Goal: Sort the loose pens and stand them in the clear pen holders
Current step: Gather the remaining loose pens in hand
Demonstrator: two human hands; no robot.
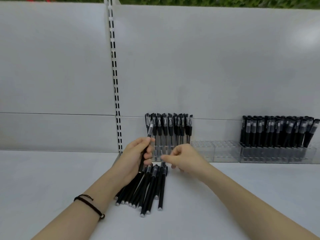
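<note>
Several loose black pens (147, 187) lie side by side on the white shelf in front of me. My left hand (135, 158) grips one black pen (150, 131) with a clear cap, held upright and tilted right. Beside it, my right hand (183, 158) hovers over the top of the pile with fingers curled and thumb near forefinger, holding nothing that I can see. Behind my hands a clear pen holder (166, 153) carries a row of standing pens (168, 125). Further right stand an empty clear holder (214, 151) and a full one (275, 155).
The white shelf (242, 196) runs left and right of the pile. A white back panel rises behind the holders, with a slotted upright rail (115, 84) to the left. My left wrist wears a dark cord bracelet (90, 205).
</note>
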